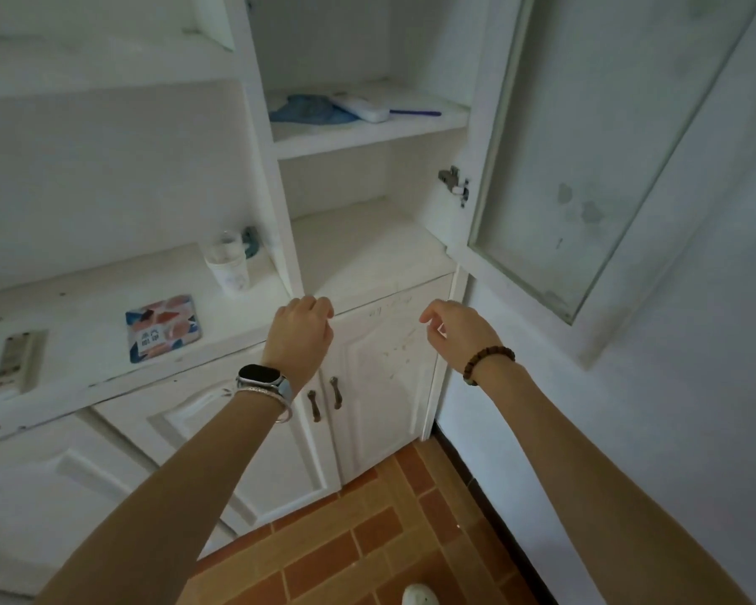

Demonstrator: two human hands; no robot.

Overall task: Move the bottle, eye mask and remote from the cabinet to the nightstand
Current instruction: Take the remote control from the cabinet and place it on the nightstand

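Observation:
A blue eye mask (311, 110) lies on the upper shelf (367, 139) of the open white cabinet. A white remote (361, 107) rests partly on it, with a thin purple stick (415, 112) beside it. I see no bottle on that shelf. My left hand (300, 331), with a watch on its wrist, hangs loosely curled at the counter's front edge and holds nothing. My right hand (452, 331), with a bead bracelet, hovers a little to the right, fingers apart and empty. Both hands are well below the upper shelf.
The glass cabinet door (607, 137) stands open on the right. The lower shelf (367, 251) is bare. On the counter to the left are stacked cups (230, 266), a colourful card (163, 327) and a second remote (16, 362). Lower doors with handles (324, 403) are closed.

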